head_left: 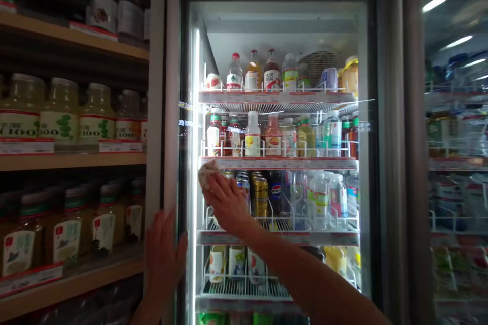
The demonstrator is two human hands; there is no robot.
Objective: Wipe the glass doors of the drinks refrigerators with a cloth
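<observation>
My right hand [225, 199] is closed over a crumpled, light-coloured cloth [208, 171]. It presses the cloth to the glass door [274, 25] of a lit drinks fridge, on the left side of the pane around mid-height. My right forearm crosses the lower part of the glass. Lower left, my left hand [164, 244] is raised with fingers stretched out and slightly blurred. It rests at or near the metal door frame [173, 86]; whether it touches, I cannot tell. Bottles and cans show on wire shelves behind the pane, partly hidden by my hand and arm.
Wooden shelves [76, 162] to the left carry several juice bottles [59, 111] and jars, with price labels along their edges. Another glass fridge door [457, 127] stands to the right, showing ceiling-light reflections. A grey metal post [409, 162] separates the two doors.
</observation>
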